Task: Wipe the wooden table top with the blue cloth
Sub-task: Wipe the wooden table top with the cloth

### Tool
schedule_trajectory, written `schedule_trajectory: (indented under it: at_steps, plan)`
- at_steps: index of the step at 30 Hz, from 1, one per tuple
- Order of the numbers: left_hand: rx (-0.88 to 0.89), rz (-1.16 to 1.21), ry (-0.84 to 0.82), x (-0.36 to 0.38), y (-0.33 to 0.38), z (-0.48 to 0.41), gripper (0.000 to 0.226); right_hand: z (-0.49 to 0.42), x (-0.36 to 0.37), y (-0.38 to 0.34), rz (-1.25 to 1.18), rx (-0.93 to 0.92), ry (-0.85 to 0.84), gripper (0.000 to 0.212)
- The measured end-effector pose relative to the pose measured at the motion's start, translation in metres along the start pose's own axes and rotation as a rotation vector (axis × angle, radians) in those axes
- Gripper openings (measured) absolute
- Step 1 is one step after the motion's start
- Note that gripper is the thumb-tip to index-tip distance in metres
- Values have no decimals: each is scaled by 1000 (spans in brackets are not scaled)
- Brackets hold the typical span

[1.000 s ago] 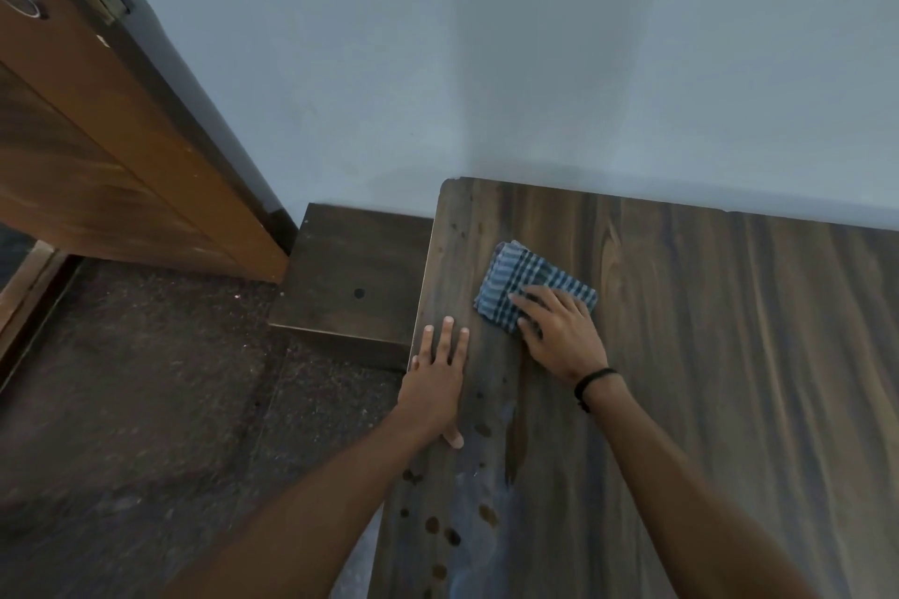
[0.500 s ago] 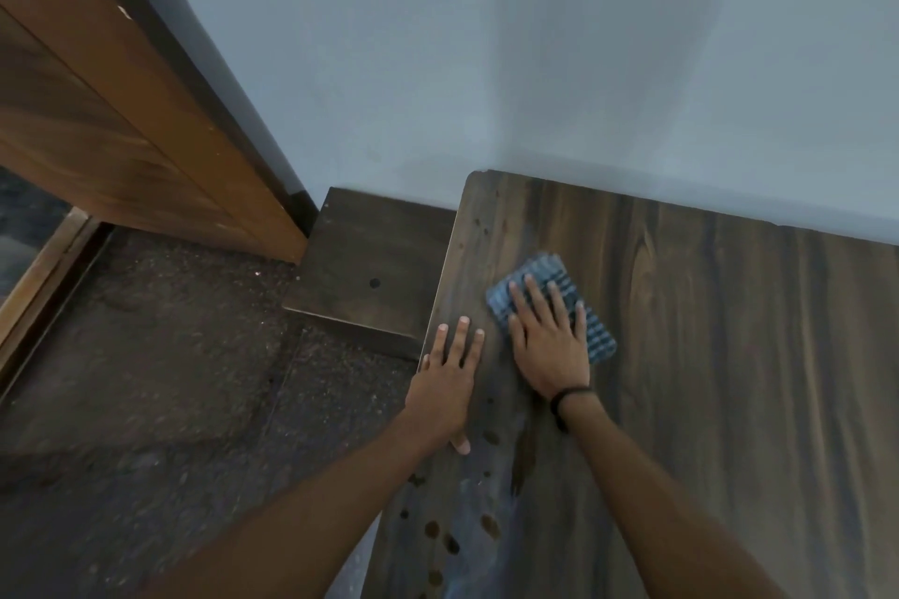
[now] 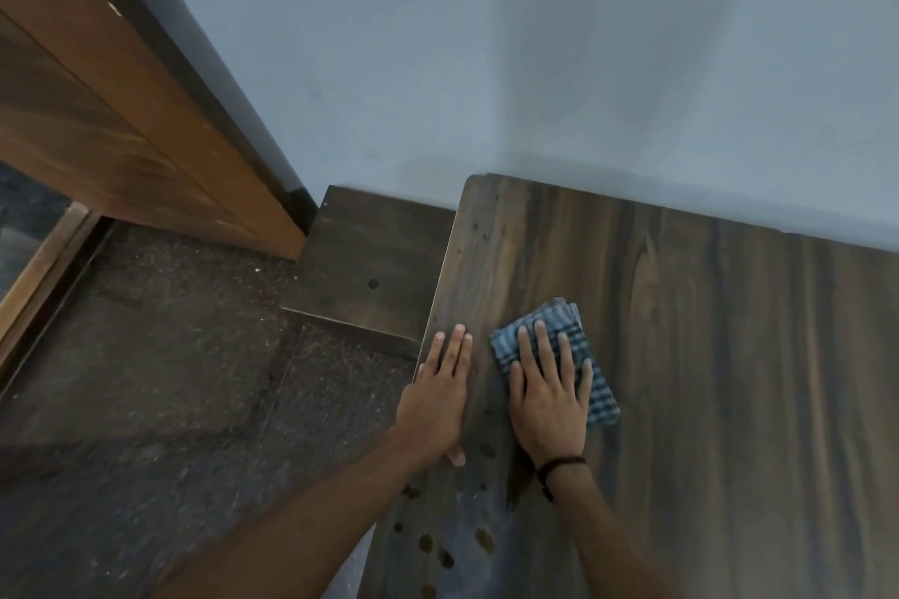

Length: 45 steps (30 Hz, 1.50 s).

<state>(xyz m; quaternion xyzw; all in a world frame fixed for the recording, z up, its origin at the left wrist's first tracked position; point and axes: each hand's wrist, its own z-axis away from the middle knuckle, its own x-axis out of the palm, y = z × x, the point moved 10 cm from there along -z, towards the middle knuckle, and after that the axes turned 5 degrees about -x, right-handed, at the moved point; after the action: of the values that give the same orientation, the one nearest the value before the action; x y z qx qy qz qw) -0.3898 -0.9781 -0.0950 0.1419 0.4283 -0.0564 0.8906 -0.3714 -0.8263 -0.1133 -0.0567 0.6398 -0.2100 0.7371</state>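
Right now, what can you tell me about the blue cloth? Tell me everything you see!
The blue cloth looks like soft fabric with a blue and white check pattern, folded into a small thick pad with layered edges showing at its far corner. It lies flat on the wooden table top, near its left edge. The right hand presses on it with straight, spread fingers, covering its middle. The left hand rests beside it without touching.

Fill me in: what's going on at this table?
A person is wiping the table with a blue cloth. The right hand presses flat on the cloth near the table's left edge; the left hand rests flat on that edge beside it. Dark spots sit nearer the person, not under the cloth.
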Motion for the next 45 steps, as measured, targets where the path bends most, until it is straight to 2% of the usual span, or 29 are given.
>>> schedule_trajectory:
  at_steps: [3, 7, 9, 12, 16, 19, 23, 28, 33, 36, 38, 40, 42, 45]
  plan:
    - [-4, -54, 4, -2, 2, -4, 166, -65, -9, -3, 81, -33, -2, 57]
    - [-21, -123, -33, 5, 1, -8, 166, -177, -28, -6, 7, 29, -24, 57]
    - [-31, -142, -53, 7, -2, -8, 166, -192, -27, -10, 21, 25, -47, 56]
    - [-28, -114, -74, 9, -2, -5, 167, -140, -20, -9, 78, -29, -2, 57]
    - [-16, -72, -37, 5, 0, -4, 169, 2, -4, -4, 80, -4, 69, 57]
    - [-14, -99, -34, 5, 0, -4, 169, 74, 10, 3, 65, 8, 25, 57]
    - [0, -108, -20, 1, 1, -5, 169, 50, 4, 13, 119, 8, 1, 57]
    - [-5, -114, -52, 4, 0, -3, 169, -13, -5, 27, -19, 227, -37, 57]
    - [11, -78, -77, 7, -2, 1, 167, 49, -1, 6, -115, 23, -104, 52]
    - [15, -31, -90, 12, -2, 11, 154, 105, -29, 34, -260, 35, 126, 38]
    - [29, 26, -45, 16, 4, 23, 141, 140, -50, 69, -213, 86, 317, 33]
    - [79, 75, 28, 21, 23, 37, 129, 165, -64, 104, -159, 149, 403, 31]
    - [130, 123, 77, 25, 51, 46, 118, 177, -68, 136, -87, 201, 373, 35]
    - [188, 98, 131, 39, 99, 38, 95, 178, -60, 171, 31, 219, 231, 50]
